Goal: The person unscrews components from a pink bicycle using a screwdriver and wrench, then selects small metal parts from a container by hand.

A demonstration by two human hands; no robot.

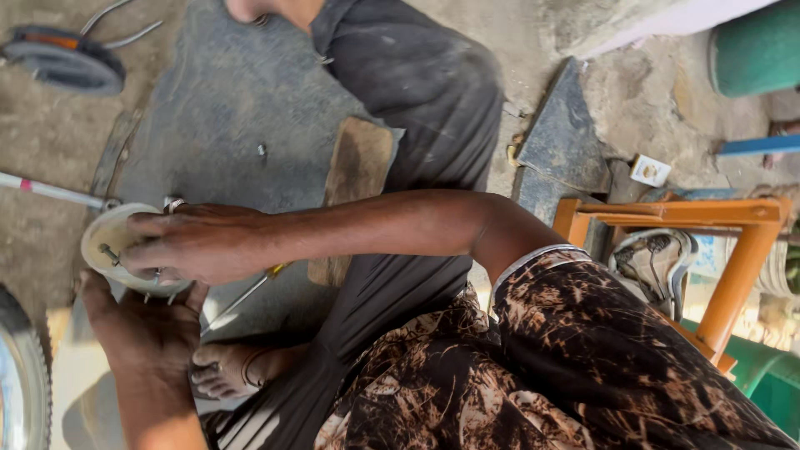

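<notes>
A round cream-coloured disc (104,237) with metal bolts sticking out of it is held at the left, above a dark mat (225,108). My right hand (196,243) reaches across my lap and grips the disc from above, fingers curled over its rim. My left hand (142,329) comes up from the bottom edge and cups the disc from below. A thin white rod (50,191) with a pink band ends beside the disc. A screwdriver (250,292) with a yellow handle lies just under my right wrist, partly hidden.
A wooden block (360,162) lies by my dark-trousered leg, with my bare foot (223,367) below. A tyre (18,379) sits at bottom left and a wheel part (62,60) at top left. An orange metal frame (733,250), a sandal (658,260) and green drums (758,46) stand at right.
</notes>
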